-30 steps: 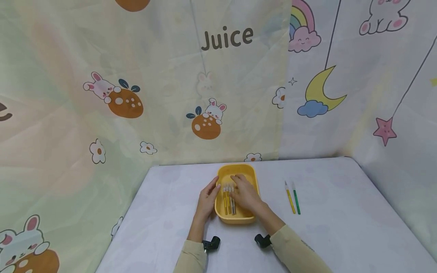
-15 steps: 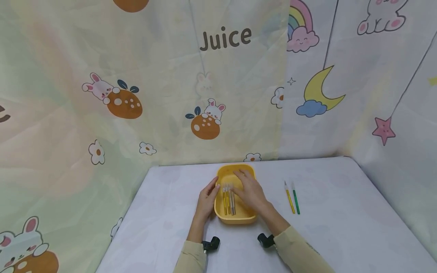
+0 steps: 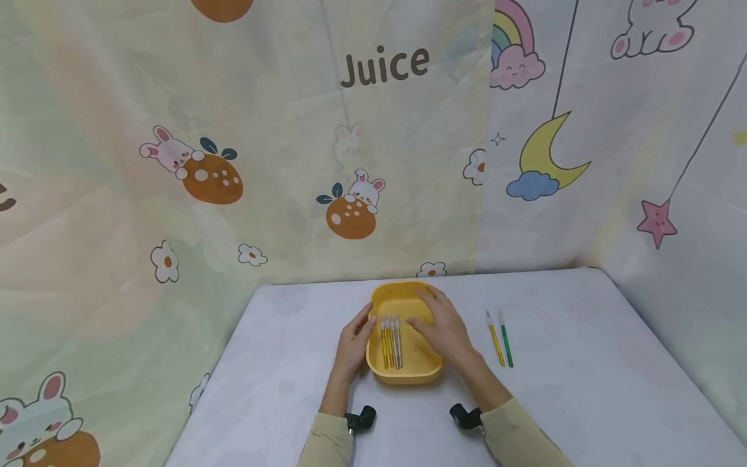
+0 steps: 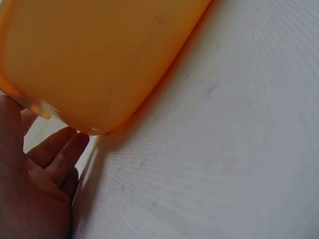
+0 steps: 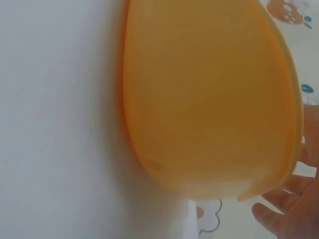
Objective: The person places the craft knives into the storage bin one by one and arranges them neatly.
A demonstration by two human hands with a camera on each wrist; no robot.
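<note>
A yellow tray point(image 3: 412, 371) sits on the table. My left hand point(image 3: 352, 340) holds its left rim, the thumb over the edge and the fingers outside. In the left wrist view, the left hand's fingertips point(image 4: 72, 142) touch the tray's outer wall point(image 4: 99, 59). Several slim pen-shaped sticks point(image 3: 391, 344), yellow and brownish with pale tips, lie side by side in the tray's left half. My right hand point(image 3: 446, 331) is over the tray's right rim, fingers spread and holding nothing. In the right wrist view, the right hand point(image 5: 299, 209) shows beyond the tray wall point(image 5: 209, 99).
A yellow stick point(image 3: 496, 344) and a green stick point(image 3: 507, 345) with pale pointed tips lie on the white-covered table point(image 3: 583, 389), right of the tray. Printed cloth walls point(image 3: 280, 130) stand behind and at both sides of the table.
My right hand has moved right, away from the sticks in the tray, and now hovers over the right rim. My left hand has stayed on the left rim.
</note>
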